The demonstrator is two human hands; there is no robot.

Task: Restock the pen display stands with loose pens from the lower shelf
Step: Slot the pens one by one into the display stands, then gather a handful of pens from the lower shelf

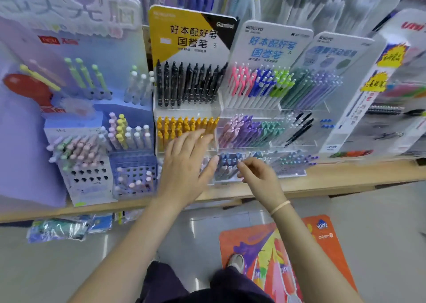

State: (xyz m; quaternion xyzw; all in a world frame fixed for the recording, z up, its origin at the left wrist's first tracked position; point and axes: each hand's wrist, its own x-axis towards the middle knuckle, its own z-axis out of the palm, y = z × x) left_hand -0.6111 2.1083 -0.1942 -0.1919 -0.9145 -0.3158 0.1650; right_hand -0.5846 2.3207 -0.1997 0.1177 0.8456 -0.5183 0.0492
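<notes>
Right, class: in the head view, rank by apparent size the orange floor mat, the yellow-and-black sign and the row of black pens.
1. orange floor mat, though nearness enlarges it
2. yellow-and-black sign
3. row of black pens

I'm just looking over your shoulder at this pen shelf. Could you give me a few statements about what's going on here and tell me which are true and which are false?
1. The left hand lies flat with straight fingers against the yellow pens. True.
2. The black pens stand in the row below the yellow pens. False: they stand in the row above.
3. The right hand reaches the blue pens in the lowest row with curled fingers. True.
4. The band is on the left wrist. False: it is on the right wrist.
5. The floor mat is green. False: it is mostly orange.
</notes>
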